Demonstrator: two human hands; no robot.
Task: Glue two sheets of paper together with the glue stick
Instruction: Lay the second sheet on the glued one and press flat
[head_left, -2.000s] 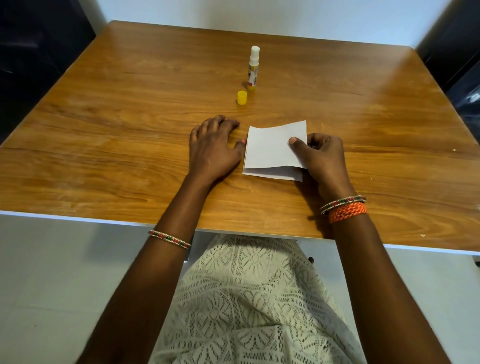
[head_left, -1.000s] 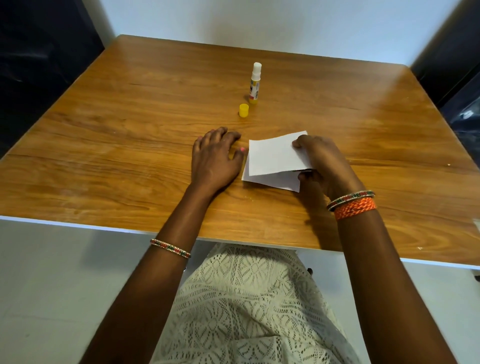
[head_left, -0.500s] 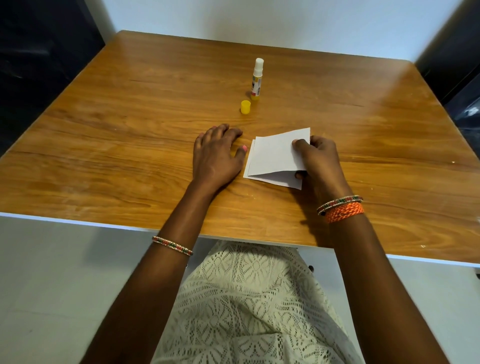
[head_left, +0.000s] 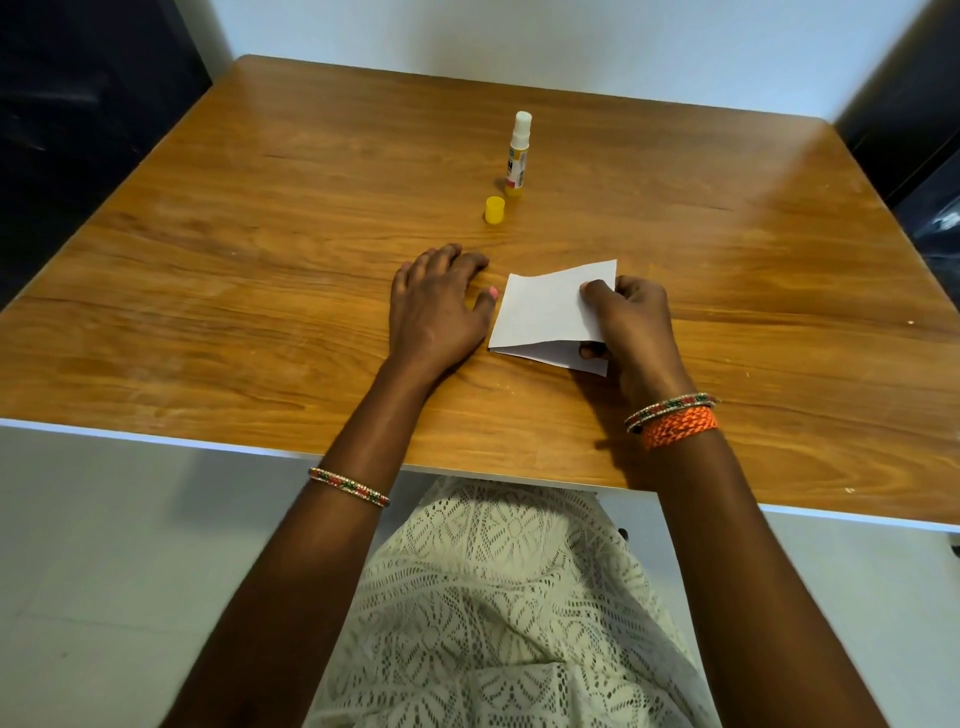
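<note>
Two small white sheets of paper lie stacked on the wooden table (head_left: 260, 291). My right hand (head_left: 631, 332) pinches the right edge of the top sheet (head_left: 545, 312) and holds that side lifted off the bottom sheet (head_left: 550, 357), with a finger between them. Palm down, my left hand (head_left: 436, 306) rests flat on the table just left of the sheets, its thumb close to their left edge, holding nothing. Farther back the glue stick (head_left: 518, 156) stands upright and uncapped, white glue exposed. Its yellow cap (head_left: 494, 210) stands just in front of it.
A white wall runs along the table's far edge, and dark furniture flanks the table on both sides. The near table edge (head_left: 208, 446) has a white trim, with my lap in a lace garment below it.
My right hand has shifted its grip on the top sheet and raised its right side, opening a gap above the bottom sheet. My left hand has stayed flat in place.
</note>
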